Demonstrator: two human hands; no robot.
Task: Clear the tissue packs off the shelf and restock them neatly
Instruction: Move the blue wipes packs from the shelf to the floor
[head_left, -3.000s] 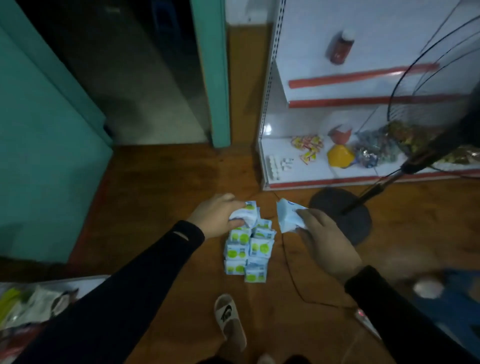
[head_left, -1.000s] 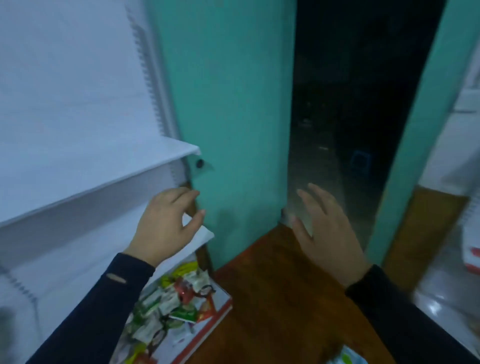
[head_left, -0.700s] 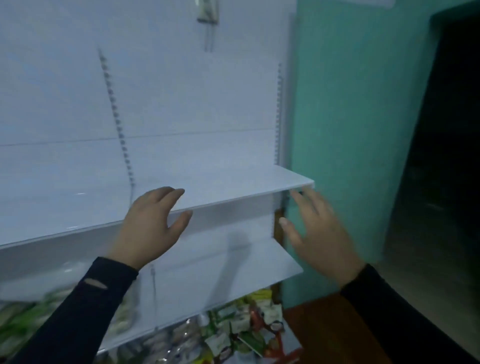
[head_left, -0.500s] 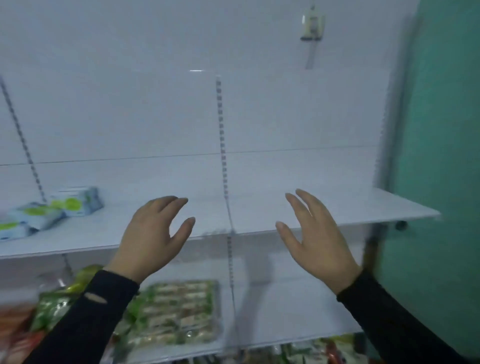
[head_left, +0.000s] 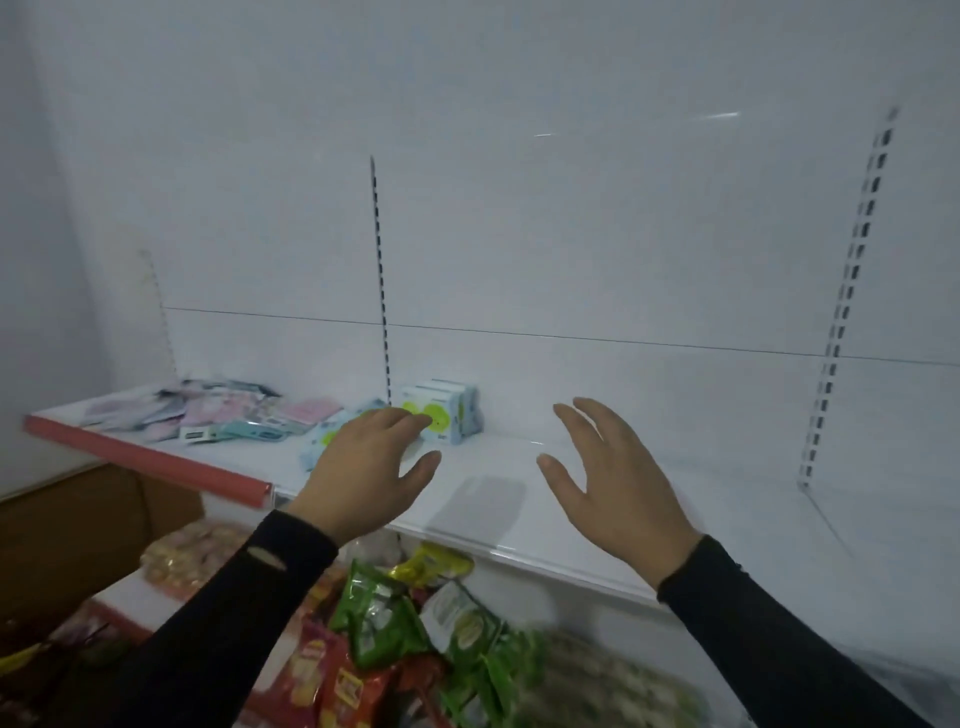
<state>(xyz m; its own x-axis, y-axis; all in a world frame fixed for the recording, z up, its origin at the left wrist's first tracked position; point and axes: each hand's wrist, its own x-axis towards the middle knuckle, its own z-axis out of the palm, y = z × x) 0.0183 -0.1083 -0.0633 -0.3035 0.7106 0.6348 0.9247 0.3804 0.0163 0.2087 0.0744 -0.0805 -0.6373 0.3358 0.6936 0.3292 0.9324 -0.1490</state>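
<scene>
1. Left hand (head_left: 363, 467) hovers over the shelf (head_left: 519, 519), fingers loose and holding nothing.
2. Right hand (head_left: 618, 478) hovers beside it, fingers spread, also bare.
3. Tissue packs (head_left: 441, 415) stand at the shelf's back, just beyond the left fingertips.

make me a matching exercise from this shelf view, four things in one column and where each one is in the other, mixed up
Things:
1. tissue packs
2. left hand
3. red price strip
4. green snack bags

Places:
A. on the shelf level below the hands
B. along the front edge of the shelf's left part
C. upright near the back panel, beside the slotted upright
D. open, raised in front of the shelf, just short of the packs

Pairs: 1-C, 2-D, 3-B, 4-A
</scene>
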